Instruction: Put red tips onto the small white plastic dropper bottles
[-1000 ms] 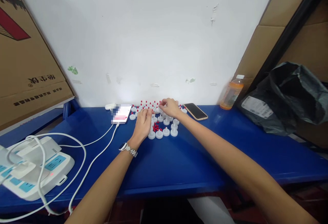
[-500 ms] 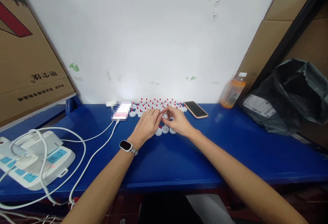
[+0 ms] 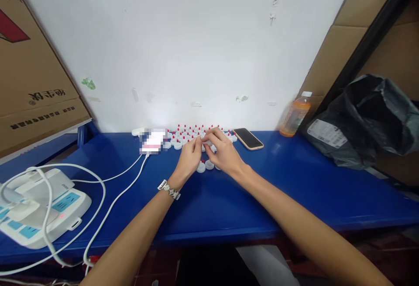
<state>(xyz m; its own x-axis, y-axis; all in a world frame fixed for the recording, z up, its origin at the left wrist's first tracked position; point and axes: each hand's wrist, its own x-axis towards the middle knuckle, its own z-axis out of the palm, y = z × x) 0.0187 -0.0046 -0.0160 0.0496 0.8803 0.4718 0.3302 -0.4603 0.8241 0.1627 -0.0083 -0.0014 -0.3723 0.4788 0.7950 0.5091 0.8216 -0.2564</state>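
Several small white round caps (image 3: 200,168), many with red tips (image 3: 186,134), stand in rows on the blue table (image 3: 229,203) by the white wall. My left hand (image 3: 189,158) and my right hand (image 3: 221,151) meet over the caps, fingertips pinched together on a small white cap between them. A few loose red pieces lie under my hands. My left wrist wears a watch (image 3: 168,190).
A phone (image 3: 152,141) on a white cable lies left of the caps, a second phone (image 3: 248,138) right of them. An orange drink bottle (image 3: 294,115) and a black bag (image 3: 366,120) sit far right. A power strip (image 3: 39,209) lies at the left; cardboard boxes (image 3: 32,72) lean on both sides.
My right hand came back from the far rows toward me and met my left hand. Both now pinch a cap together above the near caps.
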